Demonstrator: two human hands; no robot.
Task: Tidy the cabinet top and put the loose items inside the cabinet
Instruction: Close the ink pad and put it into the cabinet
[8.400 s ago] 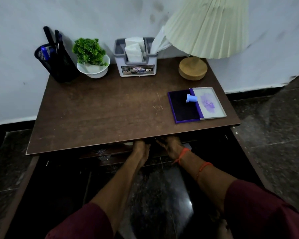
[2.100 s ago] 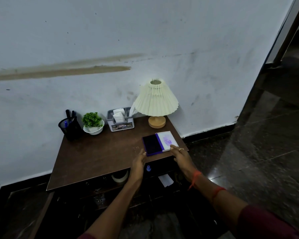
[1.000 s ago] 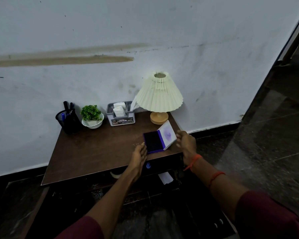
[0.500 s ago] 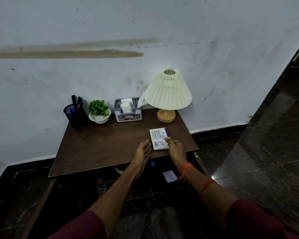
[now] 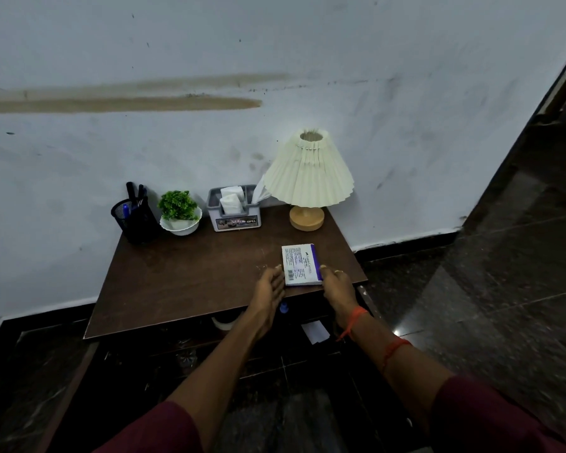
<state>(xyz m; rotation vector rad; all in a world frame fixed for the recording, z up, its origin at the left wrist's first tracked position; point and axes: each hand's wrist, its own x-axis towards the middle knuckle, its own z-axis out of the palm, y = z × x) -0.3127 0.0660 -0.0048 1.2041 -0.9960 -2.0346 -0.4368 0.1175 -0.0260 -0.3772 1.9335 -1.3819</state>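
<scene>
— Hands on the cabinet top, both of them, near its front right corner. Can you see what they're at?

— The closed stamp pad case, white label up with a purple strip along its right side. It lies flat on the wood close to the front edge, toward the right.

— Is it gripped?

— Bracketed, I'd say. The left hand has its fingers together and its fingertips against the case's left side. The right hand has its fingers against the case's right side, a ring on one finger, orange threads at the wrist. Each hand is loosely curled, neither one closed round the case; it sits pressed between the two.

— And along the back edge?

— From the back left corner: a black mesh pen holder with pens, a small green plant in a white bowl just beside it, then a grey tissue box, then a lamp with a pleated cream shade on a round wooden base at the back right corner. All against the wall.

— Anything below the top?

— The cabinet stands open underneath. On the shelf I make out a small blue stamp just under the front edge between the wrists, a white slip of paper to its right, and a pale roll to its left, half hidden. The rest in there is too dark to tell.
</scene>
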